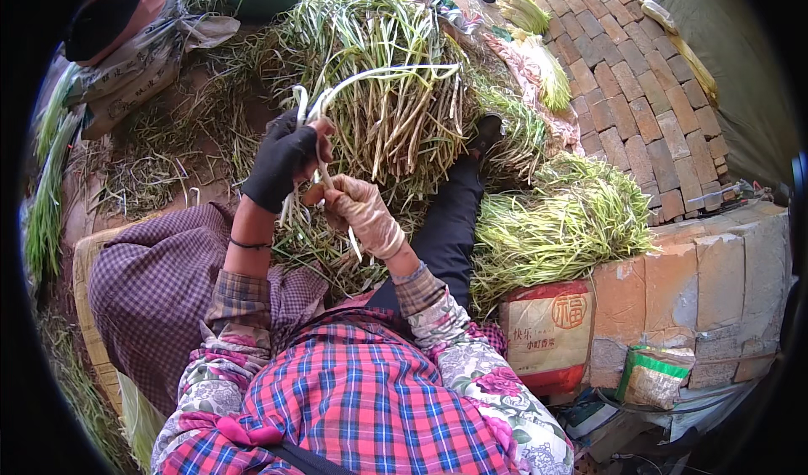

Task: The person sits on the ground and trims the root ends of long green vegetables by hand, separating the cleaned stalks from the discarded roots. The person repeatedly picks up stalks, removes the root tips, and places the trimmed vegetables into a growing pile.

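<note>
My left hand [287,156], in a black fingerless glove, grips several pale vegetable stalks [385,73]. Their white stems bend over above the fist, and one long stalk arches to the right. Just below, my right hand [366,213], in a thin whitish glove, pinches the lower part of a stalk between thumb and fingers. White ends dangle beneath both hands. Directly beyond lies a big heap of uncleaned stalks [404,109], with brownish stems toward me and green leaves away. My fingers hide part of the held stems.
Yellow-green cleaned stalks [562,229] lie right of my outstretched leg [442,235]. A red and beige printed bag [546,336] rests against a low brick ledge [669,292], which carries a green-and-white packet [656,374]. Loose leaves [158,166] litter the ground leftward. Another person's sleeve [136,1] shows upper left.
</note>
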### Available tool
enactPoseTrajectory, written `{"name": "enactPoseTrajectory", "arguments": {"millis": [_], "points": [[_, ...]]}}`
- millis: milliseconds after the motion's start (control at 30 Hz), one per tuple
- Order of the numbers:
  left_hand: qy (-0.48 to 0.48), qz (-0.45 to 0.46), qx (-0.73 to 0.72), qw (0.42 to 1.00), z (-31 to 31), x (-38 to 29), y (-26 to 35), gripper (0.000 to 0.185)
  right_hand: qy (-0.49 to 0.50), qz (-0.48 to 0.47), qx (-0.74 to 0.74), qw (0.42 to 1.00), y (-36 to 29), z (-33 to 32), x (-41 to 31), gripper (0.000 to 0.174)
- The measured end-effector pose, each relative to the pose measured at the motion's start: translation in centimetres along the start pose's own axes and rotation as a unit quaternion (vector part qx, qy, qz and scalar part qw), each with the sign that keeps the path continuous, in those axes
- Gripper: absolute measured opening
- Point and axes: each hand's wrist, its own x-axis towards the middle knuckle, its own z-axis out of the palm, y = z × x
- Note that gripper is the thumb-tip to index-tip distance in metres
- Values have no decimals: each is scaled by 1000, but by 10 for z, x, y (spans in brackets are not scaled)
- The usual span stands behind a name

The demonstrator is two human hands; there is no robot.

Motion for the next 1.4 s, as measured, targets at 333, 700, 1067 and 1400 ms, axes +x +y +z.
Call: {"name": "enactPoseTrajectory", "arguments": {"millis": [333,700,1067,1400], "points": [[86,32,-66,994,-3,10,-25,10,-51,75,90,992,-9,29,-62,23],[171,-9,-61,983,-58,29,-43,9,-110,-67,41,991,-22,36,-85,27],[-87,-105,60,989,-7,6,-27,21,143,-23,-350,925,4,-48,-18,34],[-86,-106,109,985,-8,7,-51,30,167,-39,-91,981,25,-32,12,17]]}}
